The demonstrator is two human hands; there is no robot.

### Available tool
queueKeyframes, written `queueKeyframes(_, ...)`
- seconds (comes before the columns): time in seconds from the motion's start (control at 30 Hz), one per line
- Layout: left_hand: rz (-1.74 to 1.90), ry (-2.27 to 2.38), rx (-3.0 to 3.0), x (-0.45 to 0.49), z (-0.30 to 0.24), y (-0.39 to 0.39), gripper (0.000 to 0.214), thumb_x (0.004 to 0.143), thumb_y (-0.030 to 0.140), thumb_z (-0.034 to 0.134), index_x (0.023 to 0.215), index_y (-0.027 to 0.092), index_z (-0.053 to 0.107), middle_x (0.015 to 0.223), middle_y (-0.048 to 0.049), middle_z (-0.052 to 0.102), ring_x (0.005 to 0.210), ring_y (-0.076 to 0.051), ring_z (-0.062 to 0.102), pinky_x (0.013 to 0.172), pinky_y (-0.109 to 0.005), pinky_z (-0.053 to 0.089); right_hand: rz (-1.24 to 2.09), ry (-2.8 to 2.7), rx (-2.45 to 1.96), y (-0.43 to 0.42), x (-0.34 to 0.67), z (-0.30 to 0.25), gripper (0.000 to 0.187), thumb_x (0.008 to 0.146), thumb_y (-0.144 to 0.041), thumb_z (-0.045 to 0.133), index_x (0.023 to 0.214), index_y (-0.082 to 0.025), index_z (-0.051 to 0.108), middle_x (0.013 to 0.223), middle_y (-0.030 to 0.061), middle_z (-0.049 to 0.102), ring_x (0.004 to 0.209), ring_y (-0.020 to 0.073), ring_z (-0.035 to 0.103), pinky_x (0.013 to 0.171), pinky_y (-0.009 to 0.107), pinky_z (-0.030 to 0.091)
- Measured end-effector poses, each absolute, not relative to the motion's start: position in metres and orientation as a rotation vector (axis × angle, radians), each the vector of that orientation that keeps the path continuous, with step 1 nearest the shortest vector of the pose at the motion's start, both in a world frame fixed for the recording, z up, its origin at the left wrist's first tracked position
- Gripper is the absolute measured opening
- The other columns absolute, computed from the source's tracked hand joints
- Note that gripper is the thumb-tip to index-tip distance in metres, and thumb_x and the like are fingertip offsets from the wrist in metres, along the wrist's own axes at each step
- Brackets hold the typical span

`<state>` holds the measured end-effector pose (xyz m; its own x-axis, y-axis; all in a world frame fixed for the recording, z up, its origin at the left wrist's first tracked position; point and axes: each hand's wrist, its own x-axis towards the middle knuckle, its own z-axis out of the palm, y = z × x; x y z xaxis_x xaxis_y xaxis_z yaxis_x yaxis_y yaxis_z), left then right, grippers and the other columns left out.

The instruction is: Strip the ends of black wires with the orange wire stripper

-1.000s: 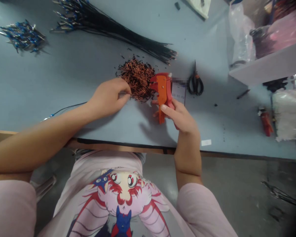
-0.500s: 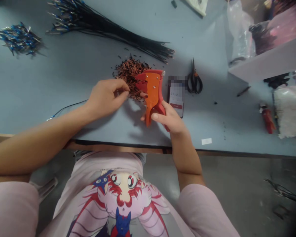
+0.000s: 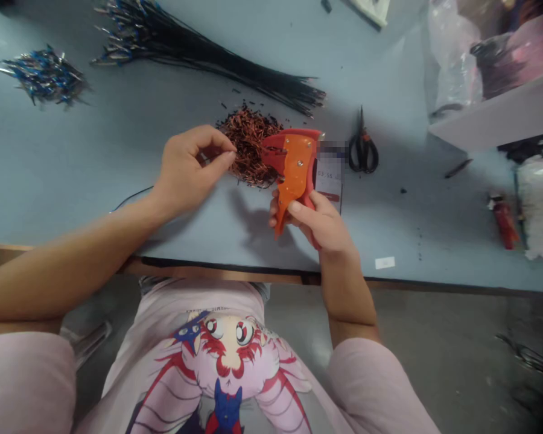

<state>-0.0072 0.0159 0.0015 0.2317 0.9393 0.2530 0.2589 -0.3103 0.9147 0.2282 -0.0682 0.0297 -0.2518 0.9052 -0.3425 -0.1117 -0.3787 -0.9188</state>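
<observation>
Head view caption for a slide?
Right hand grips orange plastic wire stripper beside copper wire clippings; left hand near them.

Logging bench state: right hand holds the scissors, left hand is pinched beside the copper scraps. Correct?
Wrong tool. In the head view, the right hand holds an orange wire stripper, not scissors; the scissors lie on the bench. The left hand is pinched beside the copper scraps, as you said.

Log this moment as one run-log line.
left hand: fingers curled beside copper wire scrap heap | right hand: holding orange wire stripper | nearby: black-handled scissors
</observation>
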Motion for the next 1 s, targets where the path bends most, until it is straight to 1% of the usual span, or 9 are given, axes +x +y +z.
queueKeyframes(0.1,1.188,1.091,1.806,-0.006,-0.002,0.017,0.010,0.088,0.029,0.069,0.083,0.022,0.067,0.077,0.0044,0.067,0.065,-0.011,0.054,0.061,-0.031,0.043,1.823,-1.047,-1.211,-0.069,0.225,0.027,0.045,0.081,-0.044,0.080,0.110,-0.016,0.060,0.092,0.0044,0.067,0.075,0.0171,0.069,0.061,0.029,0.058)
queueKeyframes(0.2,1.225,1.062,1.833,-0.005,-0.003,0.015,0.005,0.085,0.024,0.068,0.081,0.022,0.068,0.077,0.0028,0.069,0.065,-0.012,0.056,0.060,-0.030,0.044,1.857,-1.044,-1.185,-0.070,0.223,0.026,0.045,0.082,-0.043,0.080,0.112,-0.016,0.060,0.092,0.0047,0.068,0.076,0.0175,0.069,0.064,0.031,0.058)
queueKeyframes(0.27,1.195,1.053,1.856,-0.005,-0.001,0.013,0.005,0.084,0.022,0.066,0.079,0.023,0.069,0.078,0.0016,0.069,0.066,-0.013,0.058,0.060,-0.030,0.045,1.864,-1.048,-1.165,-0.071,0.223,0.026,0.044,0.083,-0.043,0.079,0.113,-0.016,0.060,0.093,0.0051,0.068,0.076,0.0178,0.069,0.064,0.032,0.058)
queueKeyframes(0.37,1.129,1.062,1.862,-0.004,0.000,0.010,0.007,0.086,0.023,0.064,0.080,0.023,0.068,0.078,0.0005,0.069,0.071,-0.016,0.060,0.062,-0.031,0.047,1.885,-1.054,-1.144,-0.072,0.223,0.025,0.044,0.085,-0.043,0.077,0.115,-0.016,0.060,0.094,0.0055,0.068,0.077,0.0183,0.070,0.064,0.033,0.059)
queueKeyframes(0.5,1.111,1.061,1.839,-0.004,0.001,0.008,0.006,0.086,0.023,0.063,0.082,0.023,0.067,0.080,0.0000,0.069,0.070,-0.016,0.060,0.063,-0.031,0.048,1.905,-1.052,-1.132,-0.072,0.221,0.024,0.045,0.085,-0.044,0.077,0.115,-0.016,0.060,0.092,0.0052,0.069,0.076,0.0188,0.071,0.064,0.034,0.061)
queueKeyframes(0.6,1.094,1.054,1.839,-0.003,0.002,0.007,0.005,0.084,0.021,0.063,0.082,0.022,0.067,0.079,0.0000,0.069,0.068,-0.015,0.059,0.062,-0.031,0.048,1.893,-1.043,-1.139,-0.072,0.218,0.024,0.045,0.084,-0.044,0.077,0.114,-0.015,0.059,0.089,0.0044,0.069,0.072,0.0186,0.071,0.060,0.033,0.061)
queueKeyframes(0.7,1.089,1.059,1.854,-0.003,0.003,0.007,0.005,0.083,0.020,0.062,0.081,0.022,0.066,0.078,0.0002,0.068,0.066,-0.014,0.058,0.062,-0.030,0.047,1.878,-1.046,-1.155,-0.072,0.216,0.026,0.040,0.085,-0.045,0.076,0.106,-0.016,0.060,0.083,0.0028,0.068,0.065,0.0170,0.070,0.053,0.029,0.059)
queueKeyframes(0.77,1.091,1.060,1.861,-0.003,0.004,0.007,0.006,0.082,0.019,0.061,0.080,0.022,0.066,0.077,0.0004,0.067,0.065,-0.014,0.057,0.062,-0.030,0.047,1.873,-1.049,-1.170,-0.072,0.215,0.028,0.038,0.085,-0.045,0.076,0.103,-0.016,0.060,0.081,0.0018,0.068,0.062,0.0158,0.069,0.051,0.028,0.058)
queueKeyframes(1.0,1.100,1.080,1.886,-0.003,0.006,0.004,0.010,0.083,0.014,0.061,0.078,0.022,0.065,0.075,0.0004,0.065,0.067,-0.015,0.058,0.063,-0.032,0.045,1.860,-1.079,-1.157,-0.073,0.215,0.029,0.037,0.089,-0.045,0.072,0.109,-0.017,0.059,0.075,0.0001,0.066,0.058,0.0147,0.066,0.048,0.027,0.056)
